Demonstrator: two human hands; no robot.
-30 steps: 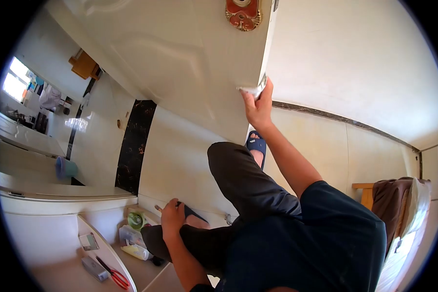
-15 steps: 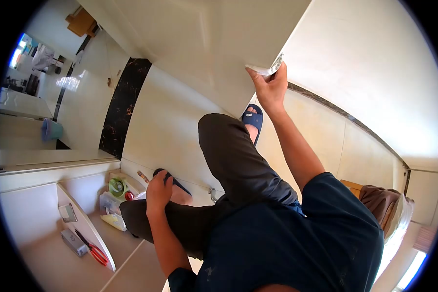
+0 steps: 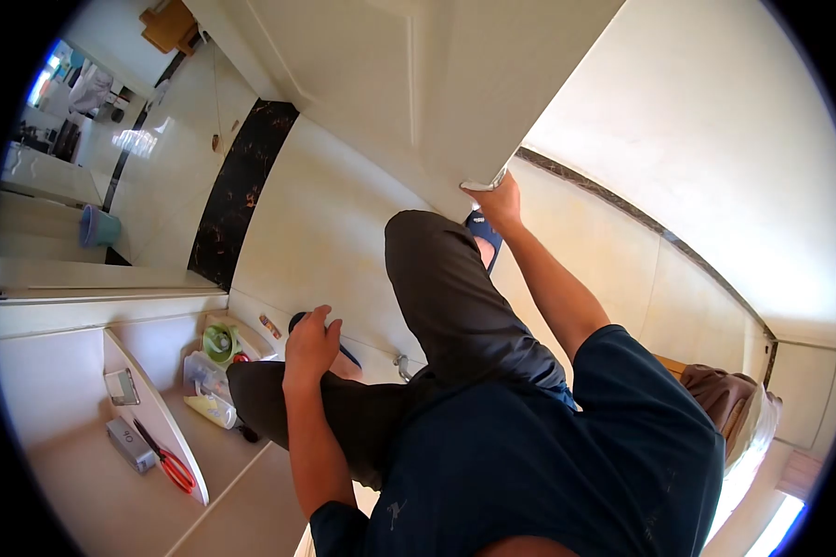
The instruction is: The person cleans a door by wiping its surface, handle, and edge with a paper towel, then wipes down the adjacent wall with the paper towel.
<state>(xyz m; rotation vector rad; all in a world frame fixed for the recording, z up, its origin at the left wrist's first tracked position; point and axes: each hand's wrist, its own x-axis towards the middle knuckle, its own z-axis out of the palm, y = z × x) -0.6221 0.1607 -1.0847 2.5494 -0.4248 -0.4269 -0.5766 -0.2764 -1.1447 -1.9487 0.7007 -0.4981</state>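
A person in a dark shirt (image 3: 548, 436) crouches at a white door (image 3: 418, 84), the right hand (image 3: 500, 202) at its free edge, fingers closed on a white wipe (image 3: 486, 183) whose material, cloth or paper, is too small to tell. The wipe is bent around the edge, an arrangement that probably lets it meet both the door's face and its narrow side. The left hand (image 3: 312, 343), well apart from the door on its near left, has loosely curled fingers and appears to hold nothing; the forearm lies along the bent left leg (image 3: 297, 399), likely for balance. Pale floor tiles (image 3: 316, 186) run under the door, with a dark stone strip (image 3: 241, 186) to its left and a white wall (image 3: 697, 121) to its right. Nearer than the door, at left, a shelf unit (image 3: 56, 390) holds red-handled scissors (image 3: 161, 452) and a grey box (image 3: 131, 444); a blue bin (image 3: 99, 226) stands farther left of the door, past the strip
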